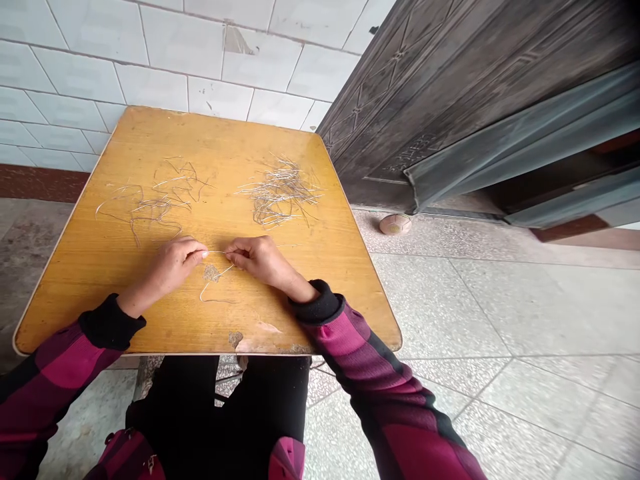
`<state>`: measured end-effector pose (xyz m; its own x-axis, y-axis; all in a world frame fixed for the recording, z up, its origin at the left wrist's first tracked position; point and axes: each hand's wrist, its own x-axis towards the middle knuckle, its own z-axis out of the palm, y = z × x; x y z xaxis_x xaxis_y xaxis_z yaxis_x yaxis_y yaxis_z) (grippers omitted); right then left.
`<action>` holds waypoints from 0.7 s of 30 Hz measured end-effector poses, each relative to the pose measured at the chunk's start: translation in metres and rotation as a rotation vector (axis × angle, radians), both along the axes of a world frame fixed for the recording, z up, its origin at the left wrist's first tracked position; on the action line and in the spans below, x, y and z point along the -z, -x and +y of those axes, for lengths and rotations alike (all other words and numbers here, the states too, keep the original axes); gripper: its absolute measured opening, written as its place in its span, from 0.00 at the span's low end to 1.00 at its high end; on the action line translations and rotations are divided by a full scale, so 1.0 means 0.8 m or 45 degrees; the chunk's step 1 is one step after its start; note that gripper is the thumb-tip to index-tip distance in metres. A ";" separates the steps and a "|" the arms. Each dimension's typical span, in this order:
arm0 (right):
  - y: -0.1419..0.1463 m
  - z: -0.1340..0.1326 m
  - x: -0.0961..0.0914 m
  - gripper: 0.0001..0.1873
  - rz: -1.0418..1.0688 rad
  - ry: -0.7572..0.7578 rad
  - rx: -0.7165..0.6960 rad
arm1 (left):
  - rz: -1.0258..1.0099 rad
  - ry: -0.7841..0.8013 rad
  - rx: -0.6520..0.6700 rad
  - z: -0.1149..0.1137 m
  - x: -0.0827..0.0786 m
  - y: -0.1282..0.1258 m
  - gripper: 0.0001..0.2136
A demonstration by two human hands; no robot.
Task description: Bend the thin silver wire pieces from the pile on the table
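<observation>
Low over the table's middle, a short length of thin pale wire (216, 251) runs between my two hands. My left hand (173, 263) pinches one end between thumb and fingertips. My right hand (263, 259), also closed in a pinch, grips the wire a short way to the right. A bent tail of wire (203, 293) comes from under the right fingers and curls over the tabletop. Beyond the right hand lies a dense pile of wires (283, 193). Looser, bent wires (157, 203) are scattered beyond the left hand.
The yellow wooden table (225, 150) has worn patches near its front edge. White wall tiles (160, 40) stand behind it. To the right are a dark carved door (370, 113), a grey curtain (500, 143) and a ball (395, 224) on the floor.
</observation>
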<state>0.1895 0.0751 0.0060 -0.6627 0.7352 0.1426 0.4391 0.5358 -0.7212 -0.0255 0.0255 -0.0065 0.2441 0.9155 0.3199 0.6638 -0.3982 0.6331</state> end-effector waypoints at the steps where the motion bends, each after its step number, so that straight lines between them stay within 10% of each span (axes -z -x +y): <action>1: 0.000 0.000 -0.001 0.06 0.003 0.006 -0.004 | -0.005 0.014 0.015 0.001 -0.001 0.002 0.08; 21: 0.000 0.004 0.008 0.06 0.129 0.230 -0.074 | -0.223 0.151 0.219 0.018 -0.002 0.017 0.08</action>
<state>0.1895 0.0782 -0.0006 -0.6938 0.7157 0.0806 0.3313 0.4165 -0.8466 -0.0392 0.0399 -0.0052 0.3495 0.8990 0.2641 0.4692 -0.4119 0.7812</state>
